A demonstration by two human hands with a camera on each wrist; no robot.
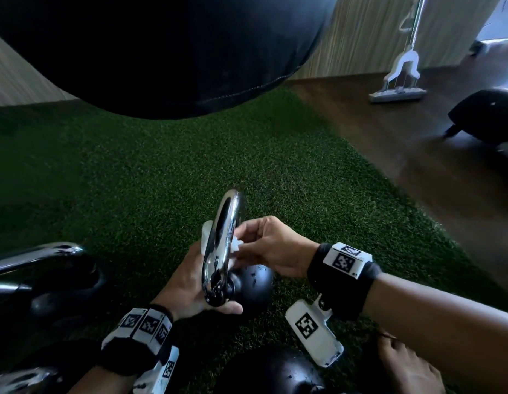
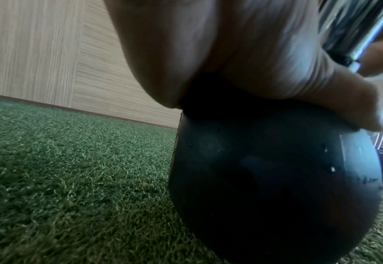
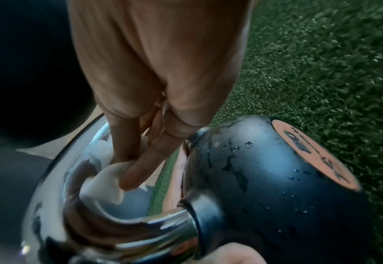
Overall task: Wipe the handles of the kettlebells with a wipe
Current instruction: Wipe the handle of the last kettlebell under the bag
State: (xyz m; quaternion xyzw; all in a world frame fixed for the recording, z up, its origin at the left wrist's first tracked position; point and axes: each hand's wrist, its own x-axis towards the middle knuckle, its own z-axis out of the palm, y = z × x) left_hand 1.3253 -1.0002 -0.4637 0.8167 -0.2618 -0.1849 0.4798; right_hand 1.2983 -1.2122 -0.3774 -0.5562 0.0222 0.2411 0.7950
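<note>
Right hand [image 3: 154,100]; wipe [image 3: 104,185] on handle [image 3: 109,230]

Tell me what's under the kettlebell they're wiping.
Green turf lies under the kettlebell, whose black ball rests on it. The left hand cups its neck from below. The contact patch itself is hidden.

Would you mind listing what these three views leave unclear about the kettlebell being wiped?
- Head view: the left hand lies behind the chrome handle, so its finger grip is hidden.
- Right wrist view: blur leaves the writing on the kettlebell label unreadable.
- Head view: the right hand bunches the wipe, so its extent is unclear.
- Left wrist view: palm and ball block the wipe entirely.
</note>
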